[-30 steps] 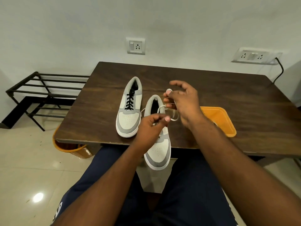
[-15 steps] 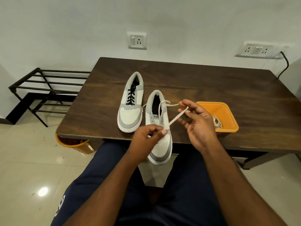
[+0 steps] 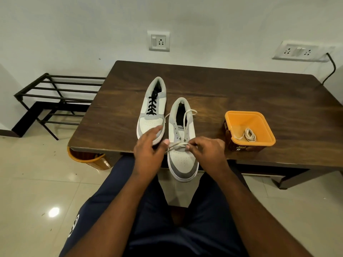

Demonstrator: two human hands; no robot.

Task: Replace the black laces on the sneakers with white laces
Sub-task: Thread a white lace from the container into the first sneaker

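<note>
The right hand (image 3: 207, 153) sits at the near edge of the desk (image 3: 241, 93), its fingertips pinching the white lace (image 3: 186, 125) where it crosses the lowest eyelets of the nearer sneaker (image 3: 182, 145). The left hand (image 3: 148, 153) lies just across from it, on the other side of that shoe; its thumb and forefinger appear to pinch the other end of the same lace, though the grip is partly hidden. Its outer fingers lie stretched over the toe of the second sneaker (image 3: 153, 112).

The shoe between the hands points its toe toward the person and hangs partly over the desk edge. The white lace is threaded only at the bottom; the rest runs loose up over the tongue and loops out near the heel opening. The second sneaker stands just beside it, further onto the desk, with black laces (image 3: 151, 105) in its eyelets.

Two sneakers in all, both white and grey. Two white laces show: the one in the hands and a coiled one (image 3: 248, 135) lying in the orange tub (image 3: 241, 117), which stands to the right, apart from the shoes.

Under the desk's left corner sits an orange bin (image 3: 87, 158); a black metal rack (image 3: 55, 97) stands by the wall, which carries two socket plates (image 3: 159, 41).
</note>
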